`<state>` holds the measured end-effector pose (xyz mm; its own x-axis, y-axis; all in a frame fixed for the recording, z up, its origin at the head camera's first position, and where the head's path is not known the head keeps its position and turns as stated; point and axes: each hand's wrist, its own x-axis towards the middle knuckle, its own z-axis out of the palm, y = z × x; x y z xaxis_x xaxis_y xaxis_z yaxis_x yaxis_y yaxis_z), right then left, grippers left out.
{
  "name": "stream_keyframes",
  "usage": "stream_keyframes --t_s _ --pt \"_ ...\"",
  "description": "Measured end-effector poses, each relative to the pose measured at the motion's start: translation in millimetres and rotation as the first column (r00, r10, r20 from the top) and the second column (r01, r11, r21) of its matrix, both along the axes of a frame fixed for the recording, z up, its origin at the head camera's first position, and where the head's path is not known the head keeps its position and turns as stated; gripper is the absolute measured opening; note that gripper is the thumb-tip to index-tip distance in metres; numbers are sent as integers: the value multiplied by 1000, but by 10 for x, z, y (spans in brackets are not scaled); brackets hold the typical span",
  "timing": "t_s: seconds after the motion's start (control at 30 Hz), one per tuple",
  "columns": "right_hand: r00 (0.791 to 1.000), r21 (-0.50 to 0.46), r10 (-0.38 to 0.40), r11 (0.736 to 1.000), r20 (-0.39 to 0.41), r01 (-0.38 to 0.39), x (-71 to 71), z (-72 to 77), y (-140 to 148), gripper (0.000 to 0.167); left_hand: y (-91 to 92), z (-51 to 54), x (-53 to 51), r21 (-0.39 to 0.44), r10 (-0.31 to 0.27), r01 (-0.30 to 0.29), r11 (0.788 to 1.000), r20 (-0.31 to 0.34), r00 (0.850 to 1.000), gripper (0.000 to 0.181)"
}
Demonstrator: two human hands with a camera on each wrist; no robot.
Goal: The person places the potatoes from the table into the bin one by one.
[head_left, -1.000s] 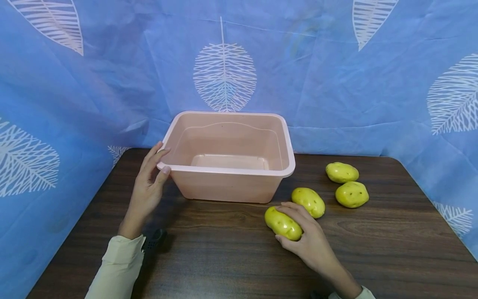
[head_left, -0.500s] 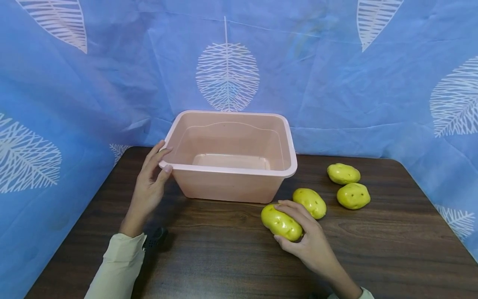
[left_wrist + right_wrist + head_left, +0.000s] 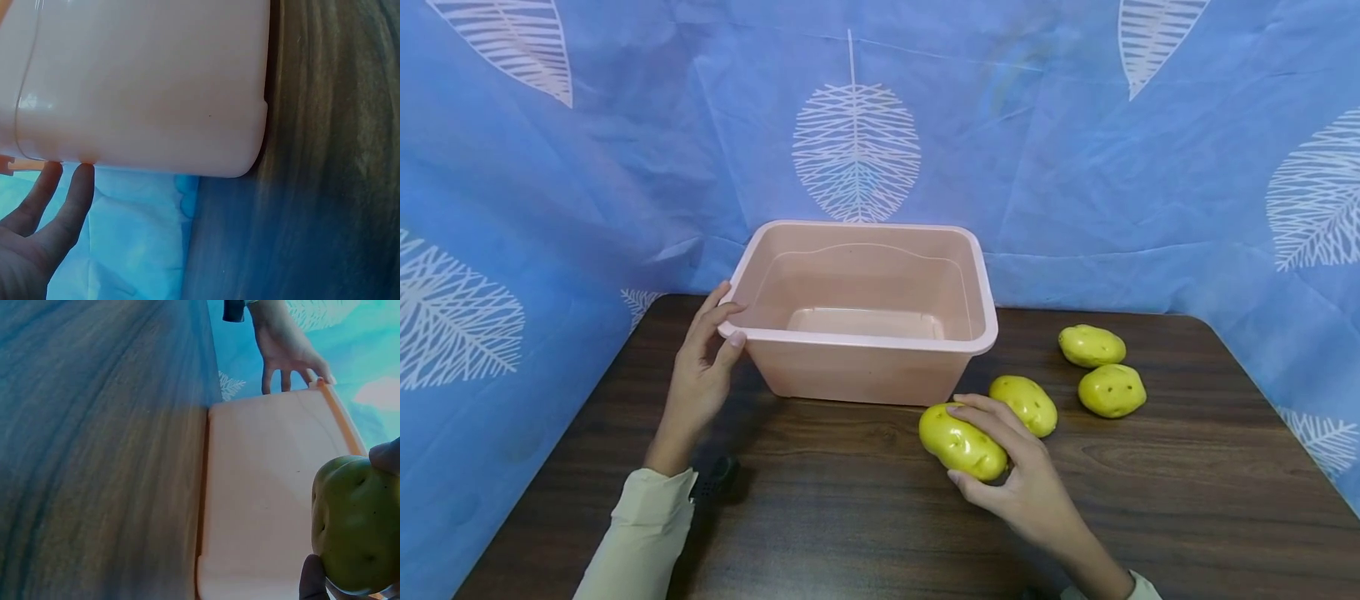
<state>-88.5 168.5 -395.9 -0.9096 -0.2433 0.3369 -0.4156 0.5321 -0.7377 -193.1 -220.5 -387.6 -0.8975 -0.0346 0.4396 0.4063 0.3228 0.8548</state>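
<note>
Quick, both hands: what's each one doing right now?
Left hand: closed on the pink tub, at its near left corner.
Right hand: holding a yellow potato.

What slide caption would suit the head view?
Right hand gripping a yellow potato while the left hand holds a pink tub by its corner, three more potatoes on the dark table.

The head view looks forward and down from the near side, over the bench [image 3: 842, 508] to the far curtain [image 3: 1030, 167]. Turned sideways, the left wrist view faces the tub [image 3: 150, 87] closely; the right looks past a very near potato [image 3: 353, 528] toward the left hand [image 3: 287, 347]. All three share the tub.
</note>
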Motion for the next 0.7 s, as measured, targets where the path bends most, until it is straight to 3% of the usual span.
stream_keyframes --t_s 0.17,0.4,0.7 --pt "1000 11 5 1000 -22 -5 18 70 -15 66 20 -39 -3 78 -10 11 997 -18 1000 37" --pt "994 26 38 999 -102 -35 18 215 -22 71 54 -88 4 80 42 -40 996 -27 999 38" --pt "984 11 69 998 -163 -68 -6 358 -9 73 87 -124 15 184 26 -14 983 -63 998 44"
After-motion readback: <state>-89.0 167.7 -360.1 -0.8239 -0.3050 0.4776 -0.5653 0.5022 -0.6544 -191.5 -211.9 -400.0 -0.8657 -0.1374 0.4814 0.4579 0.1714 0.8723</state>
